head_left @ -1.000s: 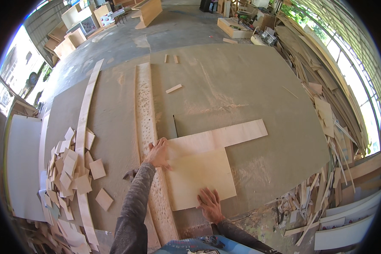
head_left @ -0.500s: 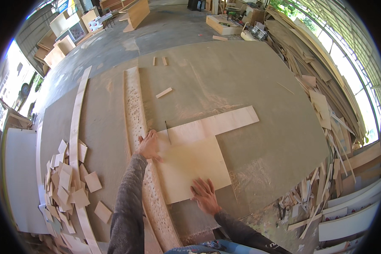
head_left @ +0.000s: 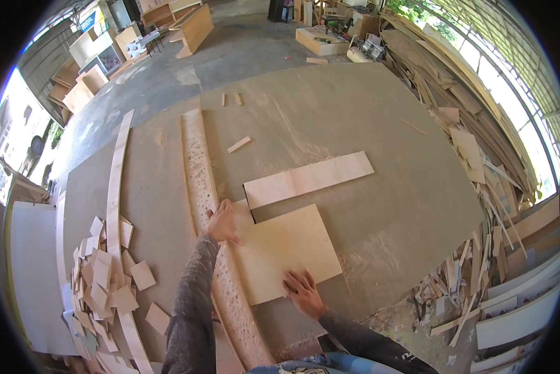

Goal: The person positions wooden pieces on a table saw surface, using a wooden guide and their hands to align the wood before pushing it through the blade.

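A pale, flat plywood panel lies on the large brown tabletop, against the long perforated wooden strip that runs away from me. My left hand rests at the panel's left edge, fingers spread over the strip's side and thumb on the panel. Fingers apart, my right hand lies flat on the panel's near right part. Just beyond the panel is a separate pale plywood piece, with a gap between the two. At its left end shows a thin dark upright edge, perhaps a saw blade.
Small square wood offcuts are heaped at the left, across a long narrow board. Three little wood blocks lie farther out on the tabletop. Stacked boards and scrap strips line the right side.
The panel and the plywood piece beyond it touched before; now a gap separates them. My hands keep nearly the same places on the panel. The whole view has shifted slightly.
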